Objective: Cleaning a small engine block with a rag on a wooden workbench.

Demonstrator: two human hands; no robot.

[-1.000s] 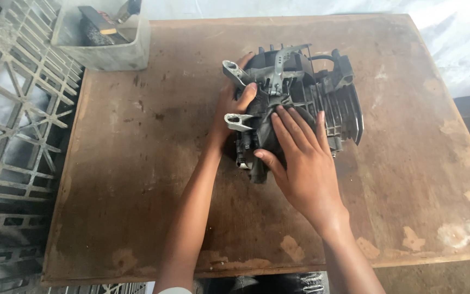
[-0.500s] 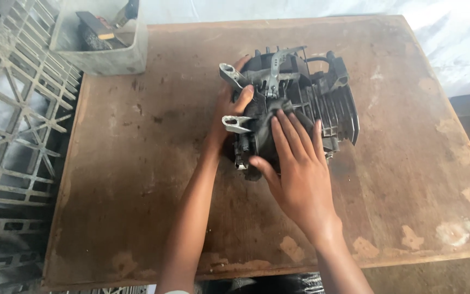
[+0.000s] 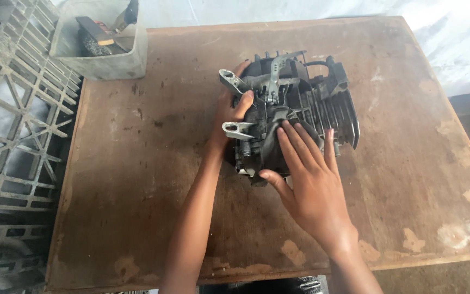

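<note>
A dark, greasy small engine block (image 3: 305, 109) with cooling fins on its right side lies on a worn brown wooden table (image 3: 137, 179). Two light metal mounting lugs stick out on its left. My left hand (image 3: 232, 117) grips the block's left side between those lugs, thumb on top. My right hand (image 3: 308, 182) lies flat on the near face of the block, fingers spread and pressing on it, thumb under the lower edge.
A grey plastic tub (image 3: 101, 43) with tools and a brush stands at the table's far left corner. Grey plastic crates (image 3: 12, 136) are stacked beside the table's left edge. A pale sheet (image 3: 452, 32) lies beyond the far right corner.
The engine block has shifted slightly away from me and turned a little under both hands. My right hand has slid up along its near face.
</note>
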